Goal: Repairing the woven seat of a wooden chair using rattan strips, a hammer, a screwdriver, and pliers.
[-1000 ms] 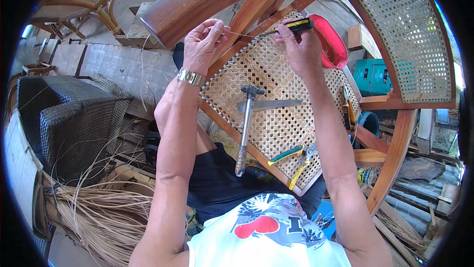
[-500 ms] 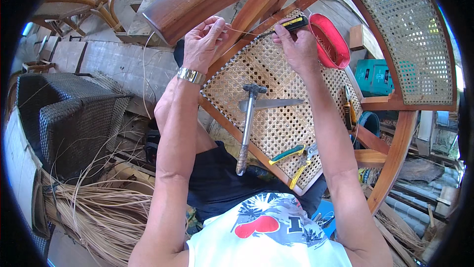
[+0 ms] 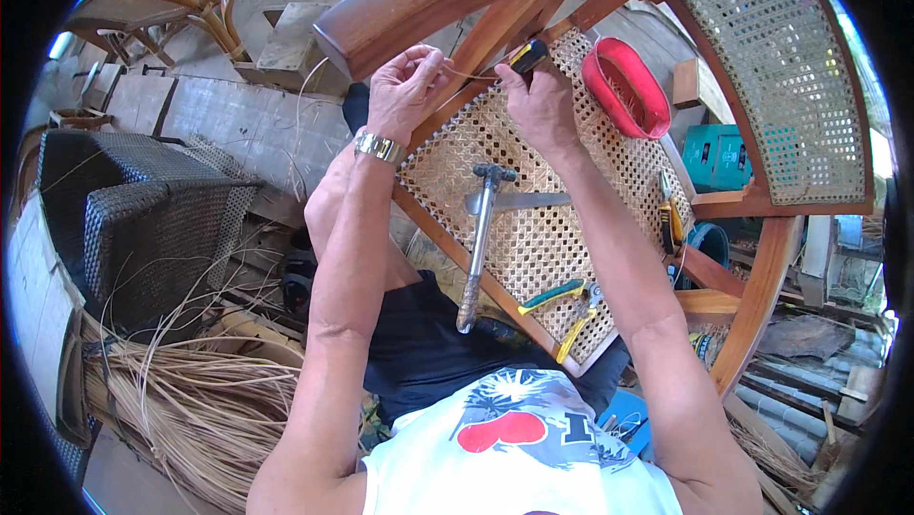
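Seat [image 3: 533, 248]: fairly evenly lit, weave crisp.
Daylight: bright, strongest right of the seat, glaring white-blue past the backrest [image 3: 762, 68].
Shirt [image 3: 524, 482]: below the seat, nearly washed out to white.
Armrest [image 3: 428, 1]: above the seat, soft sheen along its curve.
Wicker chair [image 3: 143, 239]: left of the seat, inside sunk in shadow.
Lens: fisheye; straight edges bow, black corners, outermost parts soft.

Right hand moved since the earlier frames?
Yes: the right hand has shifted left, away from the red container, with woven seat now showing between them.
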`<state>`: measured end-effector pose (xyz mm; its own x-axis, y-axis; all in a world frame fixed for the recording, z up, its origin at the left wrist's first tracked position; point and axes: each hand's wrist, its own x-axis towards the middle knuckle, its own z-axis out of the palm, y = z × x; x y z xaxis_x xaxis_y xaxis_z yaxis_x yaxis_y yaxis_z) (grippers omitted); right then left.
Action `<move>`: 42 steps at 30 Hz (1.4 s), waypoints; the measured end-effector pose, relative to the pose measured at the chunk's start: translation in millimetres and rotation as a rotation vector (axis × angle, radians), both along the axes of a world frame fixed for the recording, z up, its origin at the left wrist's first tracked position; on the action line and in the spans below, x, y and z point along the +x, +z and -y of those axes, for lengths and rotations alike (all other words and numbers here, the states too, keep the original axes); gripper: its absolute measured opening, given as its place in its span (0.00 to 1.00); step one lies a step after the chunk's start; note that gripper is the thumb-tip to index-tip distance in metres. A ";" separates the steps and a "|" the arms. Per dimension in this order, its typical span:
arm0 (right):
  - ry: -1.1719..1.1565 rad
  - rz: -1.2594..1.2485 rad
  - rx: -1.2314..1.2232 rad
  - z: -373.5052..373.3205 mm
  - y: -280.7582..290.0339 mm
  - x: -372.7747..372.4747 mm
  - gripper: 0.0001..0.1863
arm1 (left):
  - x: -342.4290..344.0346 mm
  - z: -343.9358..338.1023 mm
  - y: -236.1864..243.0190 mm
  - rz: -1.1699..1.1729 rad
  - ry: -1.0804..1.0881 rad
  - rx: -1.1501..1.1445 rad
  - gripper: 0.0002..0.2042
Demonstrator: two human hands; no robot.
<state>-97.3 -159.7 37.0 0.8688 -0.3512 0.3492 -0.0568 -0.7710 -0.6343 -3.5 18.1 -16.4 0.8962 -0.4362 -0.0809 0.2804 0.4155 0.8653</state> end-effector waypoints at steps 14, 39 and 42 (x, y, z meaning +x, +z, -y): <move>-0.141 0.073 -0.017 11.8 28.3 -11.6 0.18 | 5.0 -18.5 1.5 0.106 -0.087 0.203 0.10; -0.134 -0.361 0.050 -6.1 21.3 -4.0 0.16 | 8.6 -7.3 0.7 0.001 -0.026 0.192 0.12; 0.033 -0.157 0.024 -6.1 24.6 -3.5 0.16 | 8.1 -10.4 0.6 0.009 -0.033 0.211 0.12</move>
